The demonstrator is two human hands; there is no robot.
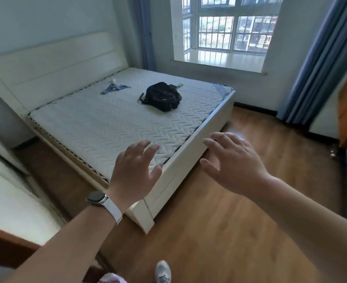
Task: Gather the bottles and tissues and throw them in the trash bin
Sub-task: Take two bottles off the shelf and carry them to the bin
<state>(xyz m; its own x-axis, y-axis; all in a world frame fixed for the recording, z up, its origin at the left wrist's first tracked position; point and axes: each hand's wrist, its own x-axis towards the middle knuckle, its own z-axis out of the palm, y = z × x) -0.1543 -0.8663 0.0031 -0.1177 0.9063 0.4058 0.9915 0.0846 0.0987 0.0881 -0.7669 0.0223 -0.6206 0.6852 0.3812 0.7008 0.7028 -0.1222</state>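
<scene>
Leftward on the mattress (99,127) lie one blue cloth (115,88) and, just behind it, one white scrap (113,80), perhaps a tissue; then one black backpack (162,96). Nearer, the left hand (135,172), one watch (96,198) at its wrist, and the right hand (233,164) are held apart over the bed's corner, fingers spread loose, holding nothing.

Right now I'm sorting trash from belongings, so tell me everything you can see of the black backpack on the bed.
The black backpack looks like soft dark fabric. It is slumped and lying down rather than upright, on the window-side half of the bare quilted white mattress, which it rests on. A strap trails from its left end. A small green thing pokes out at its far edge; what it is cannot be told. Nothing else touches it.
</scene>
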